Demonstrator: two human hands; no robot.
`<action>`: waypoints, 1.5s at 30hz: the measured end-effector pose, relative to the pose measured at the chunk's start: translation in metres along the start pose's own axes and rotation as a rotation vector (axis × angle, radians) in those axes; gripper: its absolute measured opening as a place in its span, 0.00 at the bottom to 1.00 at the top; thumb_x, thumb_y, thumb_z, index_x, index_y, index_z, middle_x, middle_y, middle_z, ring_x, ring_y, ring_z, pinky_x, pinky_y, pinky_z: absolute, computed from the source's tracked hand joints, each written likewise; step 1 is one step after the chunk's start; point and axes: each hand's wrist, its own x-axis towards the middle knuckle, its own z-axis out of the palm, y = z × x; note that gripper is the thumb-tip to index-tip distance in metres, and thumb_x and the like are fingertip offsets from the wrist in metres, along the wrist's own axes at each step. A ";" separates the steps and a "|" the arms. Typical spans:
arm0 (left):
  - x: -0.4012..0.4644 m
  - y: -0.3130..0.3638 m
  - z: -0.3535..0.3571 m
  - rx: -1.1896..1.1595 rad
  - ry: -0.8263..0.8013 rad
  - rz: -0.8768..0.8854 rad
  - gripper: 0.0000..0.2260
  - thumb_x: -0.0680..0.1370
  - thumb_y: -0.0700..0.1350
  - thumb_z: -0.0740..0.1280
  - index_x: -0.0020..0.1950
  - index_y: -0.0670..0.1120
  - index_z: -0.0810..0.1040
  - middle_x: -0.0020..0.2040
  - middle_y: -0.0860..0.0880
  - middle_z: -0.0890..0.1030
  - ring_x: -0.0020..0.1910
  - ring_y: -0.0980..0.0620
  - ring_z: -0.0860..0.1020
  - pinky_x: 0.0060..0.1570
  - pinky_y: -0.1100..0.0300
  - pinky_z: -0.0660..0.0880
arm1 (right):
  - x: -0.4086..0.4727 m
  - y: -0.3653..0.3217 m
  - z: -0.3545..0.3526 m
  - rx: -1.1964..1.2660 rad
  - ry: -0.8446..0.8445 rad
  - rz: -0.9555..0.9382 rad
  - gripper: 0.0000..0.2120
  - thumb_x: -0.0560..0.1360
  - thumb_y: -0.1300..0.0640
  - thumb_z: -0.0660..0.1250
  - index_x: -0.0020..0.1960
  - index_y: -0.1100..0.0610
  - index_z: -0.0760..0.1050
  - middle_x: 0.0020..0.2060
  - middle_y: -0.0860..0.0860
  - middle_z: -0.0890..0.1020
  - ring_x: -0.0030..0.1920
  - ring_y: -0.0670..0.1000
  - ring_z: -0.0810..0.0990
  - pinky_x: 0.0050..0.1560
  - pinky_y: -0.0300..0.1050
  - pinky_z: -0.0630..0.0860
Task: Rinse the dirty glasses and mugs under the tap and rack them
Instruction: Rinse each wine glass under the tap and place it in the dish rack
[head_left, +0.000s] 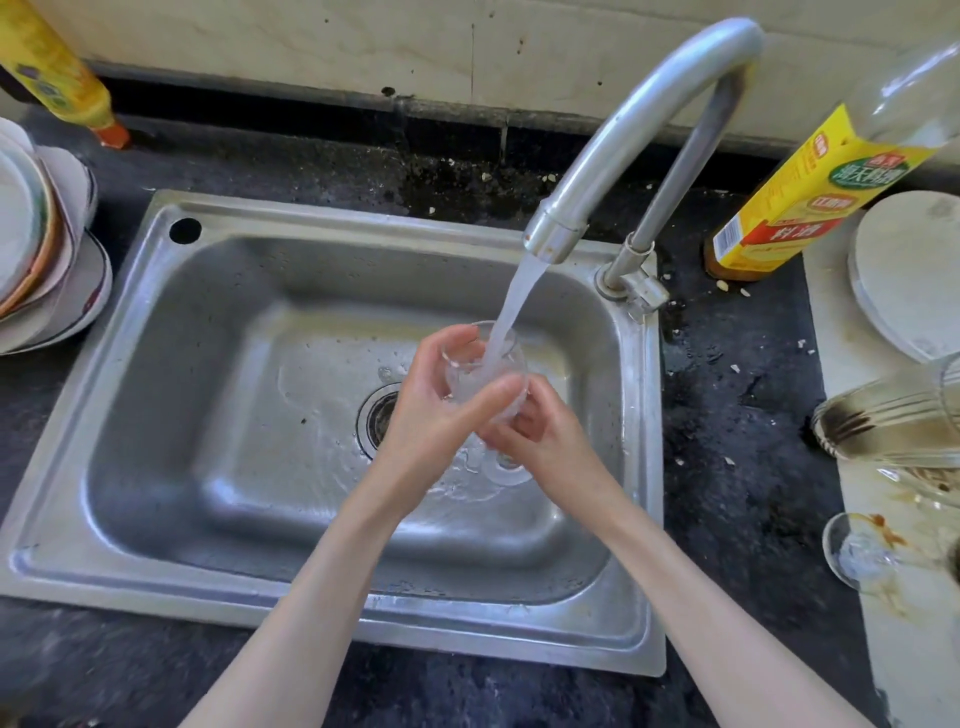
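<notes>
Both forearms reach in from the bottom edge and meet over the sink (171, 395). I have the left hand (441, 415) wrapped round the bowl of a clear stemmed glass (485, 371), thumb across its front and fingers curled behind the rim. The right hand (540, 434) curls round the lower part of that same glass from the other side; its foot shows blurred just below my fingers. Water from the tap (623, 140) runs straight into the glass, which sits mouth up and tilted toward the spout, just right of the drain (376, 418). Water spreads over the basin floor around the drain. On the right counter I see 2 dirty glasses: a tumbler (888, 428) lying on its side with brown residue, and a stemmed one (867, 551) with orange smears. A yellow-labelled bottle (800, 202) stands behind them beside a white plate (909, 270). Stacked bowls (47, 244) sit left of the sink.
</notes>
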 end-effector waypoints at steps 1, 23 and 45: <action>0.002 0.001 -0.003 -0.008 -0.043 -0.025 0.25 0.62 0.55 0.74 0.57 0.54 0.73 0.54 0.54 0.80 0.55 0.57 0.78 0.52 0.60 0.75 | -0.001 -0.003 -0.002 0.062 -0.089 0.056 0.13 0.71 0.59 0.72 0.52 0.52 0.71 0.32 0.42 0.79 0.34 0.43 0.75 0.36 0.39 0.71; 0.009 0.016 0.016 -0.050 0.147 0.029 0.08 0.68 0.54 0.67 0.44 0.53 0.81 0.40 0.53 0.83 0.41 0.56 0.80 0.43 0.59 0.76 | 0.011 -0.017 0.027 0.204 0.137 0.327 0.33 0.79 0.36 0.42 0.22 0.51 0.65 0.19 0.48 0.60 0.21 0.46 0.55 0.24 0.37 0.49; 0.037 0.031 -0.020 0.973 -0.078 -0.064 0.08 0.73 0.35 0.61 0.35 0.42 0.76 0.31 0.41 0.77 0.34 0.42 0.74 0.29 0.59 0.68 | 0.030 -0.021 -0.001 -0.215 0.001 0.156 0.32 0.78 0.35 0.40 0.33 0.44 0.78 0.27 0.39 0.76 0.34 0.39 0.72 0.41 0.36 0.67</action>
